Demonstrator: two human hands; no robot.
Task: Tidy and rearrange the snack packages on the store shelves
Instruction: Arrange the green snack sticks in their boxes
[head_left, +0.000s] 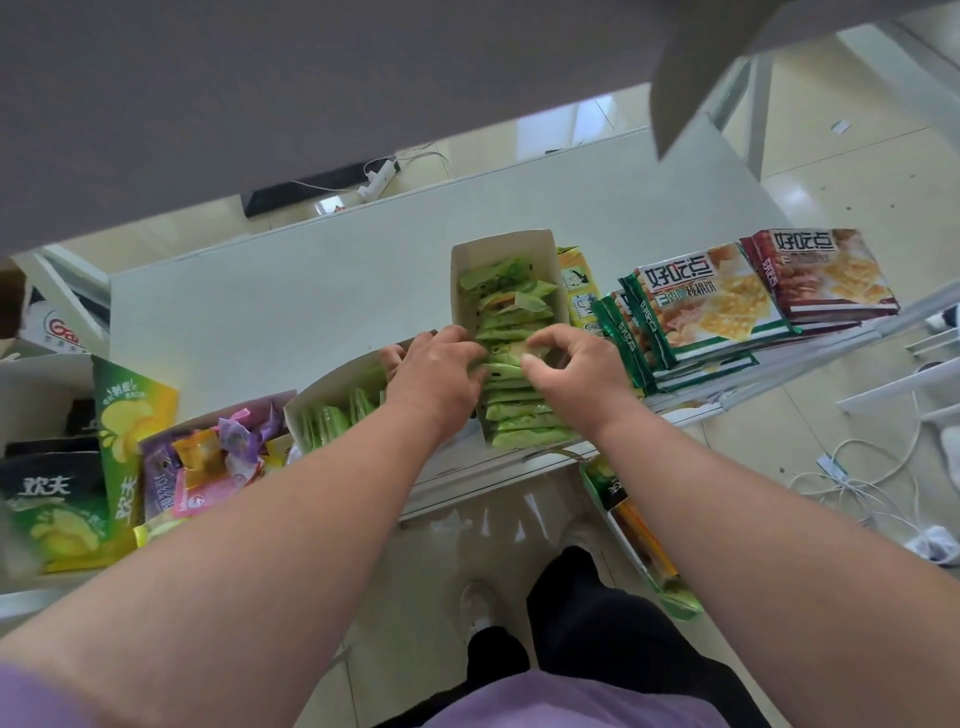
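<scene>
A white cardboard box (465, 291) on the white shelf (291, 291) holds a row of small green snack packets (519, 410). My left hand (434, 374) and my right hand (571, 366) meet over the middle of that row, fingers curled and pinching green packets. The packets at the box's far end lie loose and tumbled. A second white box (332, 387) with more green packets lies to the left, partly behind my left hand.
Biscuit packs (711, 306) stand stacked at the right end of the shelf. A box of purple and pink sweets (218, 457) and green chip bags (124, 431) sit at the left. An upper shelf (260, 78) overhangs. Cables (857, 483) lie on the floor.
</scene>
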